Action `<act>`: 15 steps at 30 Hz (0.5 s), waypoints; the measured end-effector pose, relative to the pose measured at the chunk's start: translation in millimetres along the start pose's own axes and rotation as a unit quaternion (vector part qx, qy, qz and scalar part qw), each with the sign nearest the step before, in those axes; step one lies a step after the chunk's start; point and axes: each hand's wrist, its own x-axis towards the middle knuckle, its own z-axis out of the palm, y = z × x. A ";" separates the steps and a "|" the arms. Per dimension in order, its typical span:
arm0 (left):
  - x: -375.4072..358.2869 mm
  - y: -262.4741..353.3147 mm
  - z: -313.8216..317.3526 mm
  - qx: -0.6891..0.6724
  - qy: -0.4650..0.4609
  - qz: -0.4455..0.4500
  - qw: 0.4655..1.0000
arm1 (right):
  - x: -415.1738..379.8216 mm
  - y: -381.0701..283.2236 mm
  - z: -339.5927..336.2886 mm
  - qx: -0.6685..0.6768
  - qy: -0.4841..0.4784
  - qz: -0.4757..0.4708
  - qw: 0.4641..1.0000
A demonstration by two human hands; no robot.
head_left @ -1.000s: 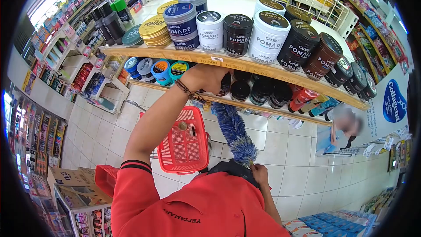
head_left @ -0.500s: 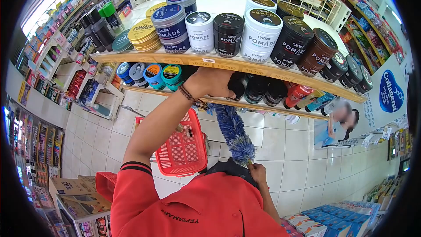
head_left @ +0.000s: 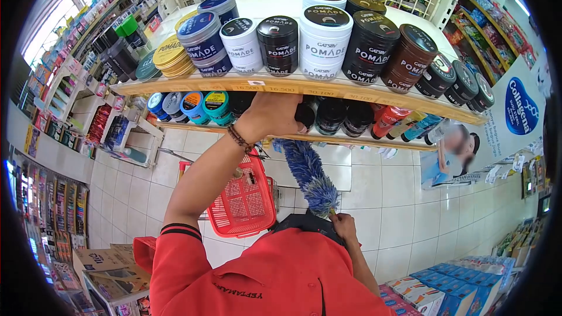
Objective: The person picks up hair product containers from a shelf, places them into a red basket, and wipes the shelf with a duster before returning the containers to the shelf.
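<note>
My left hand [head_left: 272,118] reaches into the lower shelf, its fingers partly hidden under the upper shelf board. It is closed against a small black jar [head_left: 304,116] at that shelf's front. More black jars [head_left: 331,117] stand just to the right of it, with blue and teal tubs [head_left: 216,107] to the left. Down by my waist, my right hand [head_left: 344,226] is closed round the handle end of a fluffy blue-grey duster [head_left: 307,172], which points up towards the shelf.
Pomade jars [head_left: 326,41] line the upper shelf [head_left: 281,85] above my left hand. A red shopping basket [head_left: 243,199] is below, left of the duster. Cartons [head_left: 108,266] stand at lower left and blue boxes [head_left: 453,287] at lower right. A poster stand [head_left: 518,105] is at right.
The view has shifted slightly, so the shelf jars sit further left. My left hand stays at the black jar on the lower shelf, and my right hand still holds the duster.
</note>
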 end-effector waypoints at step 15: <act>17.6 -23.5 -4.6 -0.148 -0.049 -0.074 0.985 | 6.4 18.7 -6.4 0.013 -0.019 0.006 1.000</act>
